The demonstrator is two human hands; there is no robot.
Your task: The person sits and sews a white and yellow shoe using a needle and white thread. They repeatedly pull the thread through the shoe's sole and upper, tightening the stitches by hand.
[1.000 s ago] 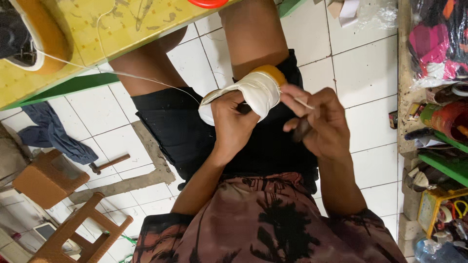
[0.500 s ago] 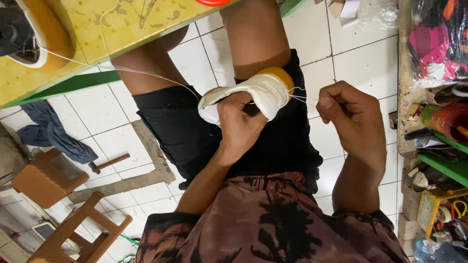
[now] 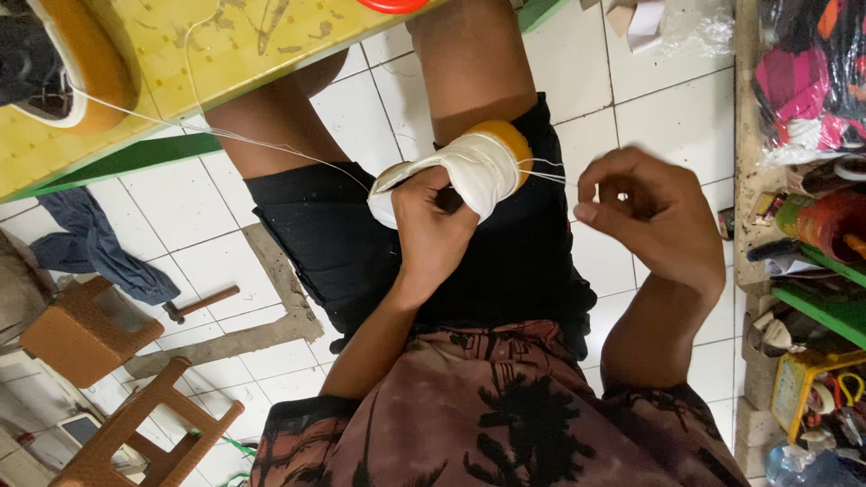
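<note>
My left hand grips a white shoe with a yellow-orange sole, held over my lap against my black shorts. A thin white thread runs from the shoe's side to my right hand, whose thumb and fingers pinch the thread's end about a hand's width to the right of the shoe. Another strand of thread stretches from the shoe up left toward a second shoe lying on the yellow table.
On the white tiled floor at left lie a hammer, a blue cloth, a small brown stool and a wooden frame. Shelves with packed goods and bottles line the right edge.
My right hand has drawn away from the shoe to the right and slightly down, pulling the thread out taut. My left hand has kept hold of the shoe.
</note>
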